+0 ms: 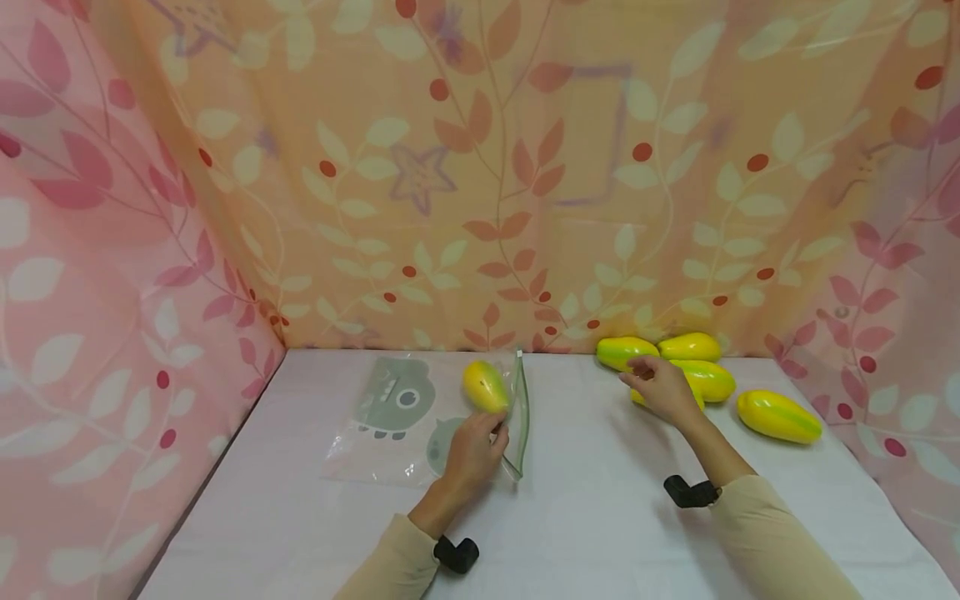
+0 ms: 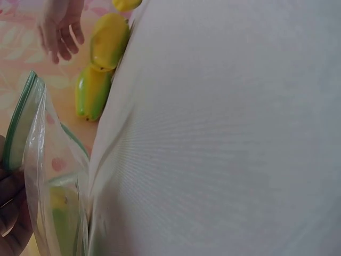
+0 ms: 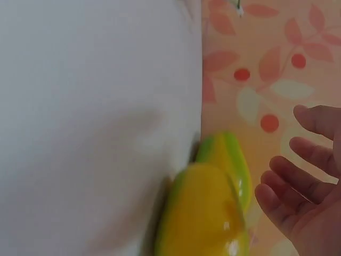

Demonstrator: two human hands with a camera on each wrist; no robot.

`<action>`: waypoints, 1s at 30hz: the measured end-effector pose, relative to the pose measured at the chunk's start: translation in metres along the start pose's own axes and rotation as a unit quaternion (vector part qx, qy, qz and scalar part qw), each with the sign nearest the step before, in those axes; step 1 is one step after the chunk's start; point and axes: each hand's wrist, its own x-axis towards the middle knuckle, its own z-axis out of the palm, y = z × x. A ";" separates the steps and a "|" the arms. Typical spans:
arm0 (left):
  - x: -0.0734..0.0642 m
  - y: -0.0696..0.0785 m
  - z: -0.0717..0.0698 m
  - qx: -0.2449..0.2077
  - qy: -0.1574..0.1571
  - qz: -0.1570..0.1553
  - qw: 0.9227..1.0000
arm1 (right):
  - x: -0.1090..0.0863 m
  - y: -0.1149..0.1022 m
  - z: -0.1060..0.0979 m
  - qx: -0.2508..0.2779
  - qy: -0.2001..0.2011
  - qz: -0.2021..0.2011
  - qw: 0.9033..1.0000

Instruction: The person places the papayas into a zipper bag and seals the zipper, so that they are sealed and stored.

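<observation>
A clear zip bag (image 1: 401,396) with a grey-green dinosaur print lies flat on the left side of the table. One yellow-green papaya (image 1: 484,385) is inside it, near the mouth with its green zip strip (image 1: 525,417). My left hand (image 1: 474,450) pinches the bag's edge at that mouth; in the left wrist view the bag (image 2: 40,133) gapes there. Over a group of papayas (image 1: 708,380) at the back right hovers my right hand (image 1: 663,390), holding nothing. Its fingers (image 3: 285,205) are spread and loosely bent, apart from the nearest papaya (image 3: 205,213) in the right wrist view.
Another papaya (image 1: 780,417) lies by itself at the right of the group. The white-covered table (image 1: 585,517) meets a floral curtain (image 1: 495,167) at the back, with pink floral curtains on both sides. Each wrist carries a black camera mount (image 1: 690,492).
</observation>
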 end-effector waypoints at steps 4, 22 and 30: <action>0.000 0.000 -0.001 -0.006 -0.009 -0.008 1.000 | -0.001 0.013 -0.018 -0.043 -0.007 0.008 0.999; 0.002 0.004 -0.005 -0.009 -0.033 -0.030 0.999 | -0.019 0.054 -0.040 -0.115 -0.069 0.081 0.988; 0.003 0.002 -0.005 -0.016 -0.031 -0.038 0.999 | -0.017 0.062 -0.037 -0.131 -0.086 0.072 0.985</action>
